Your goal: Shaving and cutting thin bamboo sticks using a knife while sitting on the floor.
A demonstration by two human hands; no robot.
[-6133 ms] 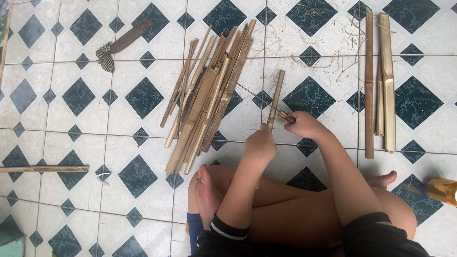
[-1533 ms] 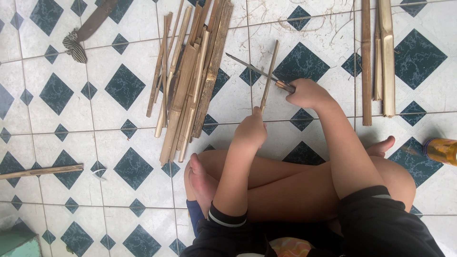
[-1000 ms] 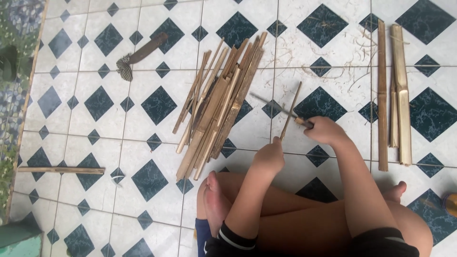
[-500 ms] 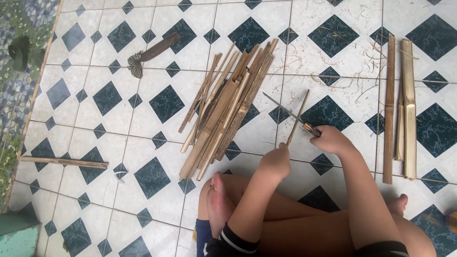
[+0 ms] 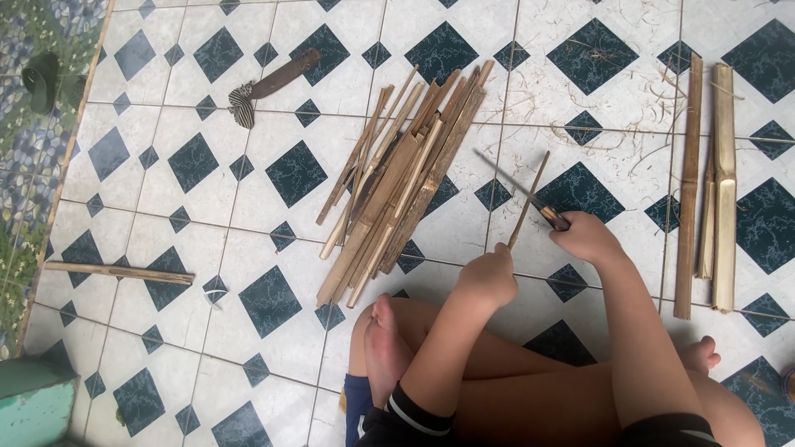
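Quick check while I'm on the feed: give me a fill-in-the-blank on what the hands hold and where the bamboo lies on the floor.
1. The left hand grips a thin bamboo ____ that stands nearly upright.
2. The right hand holds a ____ whose blade crosses that thin piece.
3. The pile of split bamboo strips lies to the ____ of both hands in the picture.
4. Two long bamboo pieces lie on the ____ floor at the right edge.

Missing words: strip; knife; left; tiled
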